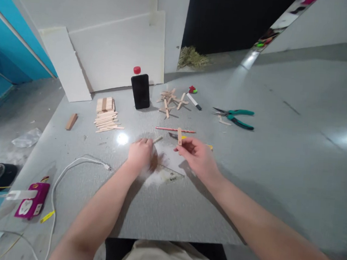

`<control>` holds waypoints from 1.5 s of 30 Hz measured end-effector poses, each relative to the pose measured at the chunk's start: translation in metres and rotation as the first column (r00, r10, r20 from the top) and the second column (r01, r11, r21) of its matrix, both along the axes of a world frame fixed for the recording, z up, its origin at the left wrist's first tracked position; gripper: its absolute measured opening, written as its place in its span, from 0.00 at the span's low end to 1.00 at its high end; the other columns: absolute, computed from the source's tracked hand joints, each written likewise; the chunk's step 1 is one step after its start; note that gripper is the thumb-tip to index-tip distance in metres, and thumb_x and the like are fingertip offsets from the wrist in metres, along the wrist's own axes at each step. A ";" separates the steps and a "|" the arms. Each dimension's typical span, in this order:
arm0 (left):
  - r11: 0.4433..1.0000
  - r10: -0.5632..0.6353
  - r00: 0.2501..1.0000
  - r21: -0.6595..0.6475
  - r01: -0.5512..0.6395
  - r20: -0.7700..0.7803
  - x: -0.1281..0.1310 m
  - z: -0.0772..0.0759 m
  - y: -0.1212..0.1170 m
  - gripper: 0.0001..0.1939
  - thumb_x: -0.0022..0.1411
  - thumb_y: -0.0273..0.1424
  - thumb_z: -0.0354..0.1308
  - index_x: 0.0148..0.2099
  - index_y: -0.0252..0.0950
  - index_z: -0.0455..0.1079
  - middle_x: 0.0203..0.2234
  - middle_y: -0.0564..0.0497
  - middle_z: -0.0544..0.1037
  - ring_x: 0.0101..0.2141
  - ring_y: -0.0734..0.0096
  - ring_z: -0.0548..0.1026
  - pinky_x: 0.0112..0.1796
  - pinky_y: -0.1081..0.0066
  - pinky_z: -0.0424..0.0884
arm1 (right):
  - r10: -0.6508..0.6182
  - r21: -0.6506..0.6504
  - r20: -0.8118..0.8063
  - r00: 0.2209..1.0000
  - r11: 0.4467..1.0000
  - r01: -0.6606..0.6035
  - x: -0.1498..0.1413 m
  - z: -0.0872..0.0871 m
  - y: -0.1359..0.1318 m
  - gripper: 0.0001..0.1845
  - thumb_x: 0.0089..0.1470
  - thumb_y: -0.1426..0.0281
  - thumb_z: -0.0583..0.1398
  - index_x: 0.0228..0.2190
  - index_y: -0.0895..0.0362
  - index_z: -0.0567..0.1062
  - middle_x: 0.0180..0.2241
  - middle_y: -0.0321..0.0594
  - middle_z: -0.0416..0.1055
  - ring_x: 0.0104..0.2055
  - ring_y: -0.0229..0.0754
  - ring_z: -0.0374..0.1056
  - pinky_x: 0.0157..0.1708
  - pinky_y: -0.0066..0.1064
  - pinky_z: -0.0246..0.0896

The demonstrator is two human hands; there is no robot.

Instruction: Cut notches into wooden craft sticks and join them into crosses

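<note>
My right hand (197, 157) pinches a wooden craft stick (179, 135) upright between thumb and fingers; a small slot shows near its lower end. Low over the tabletop, my left hand (140, 153) has its fingers curled downward and slightly blurred, so what they hold, if anything, is hidden. A short stick piece (157, 139) lies at its fingertips. Between the hands is a clear triangle ruler (172, 174), partly covered. Just beyond the right hand are a red patterned pencil (169, 129) and a yellow-handled cutter (184, 137), mostly hidden behind the fingers.
Farther back stand stacked craft sticks (104, 115), a black phone (140, 91) before a red-capped bottle (137, 70), crossed sticks (171, 100) and a marker (194, 101). Teal pliers (241, 119) lie right. A wooden block (71, 121), white cable (73, 162) and magenta box (34, 201) are left.
</note>
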State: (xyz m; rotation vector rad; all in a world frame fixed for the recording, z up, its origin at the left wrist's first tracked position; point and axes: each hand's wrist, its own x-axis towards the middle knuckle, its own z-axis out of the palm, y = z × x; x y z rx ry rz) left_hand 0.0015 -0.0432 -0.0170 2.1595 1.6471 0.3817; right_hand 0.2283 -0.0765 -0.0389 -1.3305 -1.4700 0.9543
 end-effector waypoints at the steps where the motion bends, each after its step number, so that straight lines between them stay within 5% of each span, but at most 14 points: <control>1: 1.000 -0.015 0.999 0.014 0.014 0.041 -0.004 0.000 0.000 0.17 0.72 0.39 0.59 0.57 0.35 0.71 0.53 0.44 0.75 0.49 0.62 0.77 0.50 0.56 0.78 | -0.016 0.003 -0.001 1.000 1.000 0.016 -0.003 -0.005 -0.001 0.17 0.67 0.60 0.62 0.51 0.57 0.75 0.48 0.43 0.75 0.43 0.43 0.75 0.43 0.40 0.75; 9: 0.991 -0.126 0.914 0.097 0.096 0.385 -0.004 -0.014 -0.012 0.15 0.73 0.39 0.59 0.55 0.35 0.72 0.50 0.45 0.77 0.45 0.65 0.78 0.46 0.60 0.79 | -0.070 0.069 0.045 0.996 0.995 0.067 0.000 -0.028 0.004 0.18 0.66 0.60 0.62 0.52 0.57 0.74 0.51 0.45 0.74 0.47 0.45 0.74 0.47 0.44 0.75; 15: 0.985 -0.173 0.846 0.064 0.163 0.504 0.005 -0.019 -0.012 0.14 0.73 0.39 0.58 0.53 0.35 0.73 0.47 0.46 0.78 0.42 0.68 0.78 0.44 0.63 0.79 | -0.086 0.098 0.099 0.991 0.992 0.077 0.009 -0.033 0.002 0.17 0.66 0.60 0.62 0.51 0.57 0.75 0.51 0.44 0.75 0.46 0.44 0.74 0.46 0.43 0.75; 45: 0.981 -0.123 0.846 -0.066 0.183 0.518 0.016 -0.006 -0.020 0.13 0.73 0.38 0.59 0.50 0.34 0.73 0.43 0.47 0.78 0.39 0.70 0.78 0.41 0.65 0.79 | -0.064 0.187 0.320 0.945 0.982 0.003 0.009 -0.023 -0.007 0.14 0.67 0.60 0.62 0.48 0.56 0.76 0.48 0.43 0.76 0.44 0.42 0.74 0.44 0.39 0.75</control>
